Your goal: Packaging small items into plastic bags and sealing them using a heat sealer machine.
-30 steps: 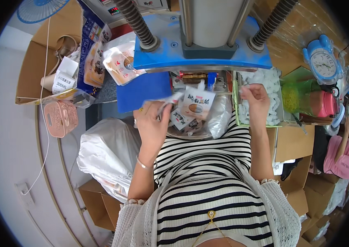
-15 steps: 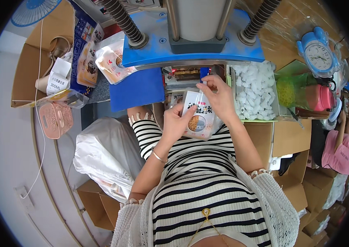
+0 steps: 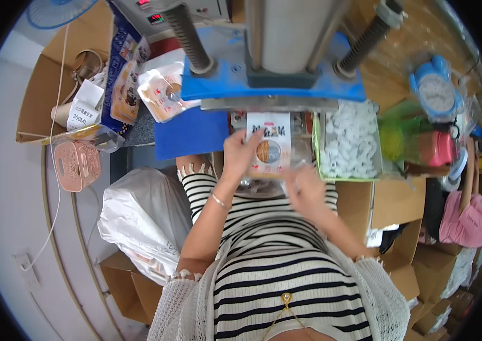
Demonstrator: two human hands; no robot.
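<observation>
Okay, so your left hand (image 3: 242, 152) has the printed pouch (image 3: 279, 135) pinched along its left edge, thumb on its face, top end up near the press's metal bar (image 3: 269, 104). Your right hand (image 3: 307, 190) is a blur by the lower right corner, can't tell if those fingers grip. I'd call the pouch roughly positioned; what's finished at its top, or left, isn't visible.

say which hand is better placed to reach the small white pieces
Probably the right: the right hand is nearer the white pieces, while the left hand holds the pouch.
</observation>
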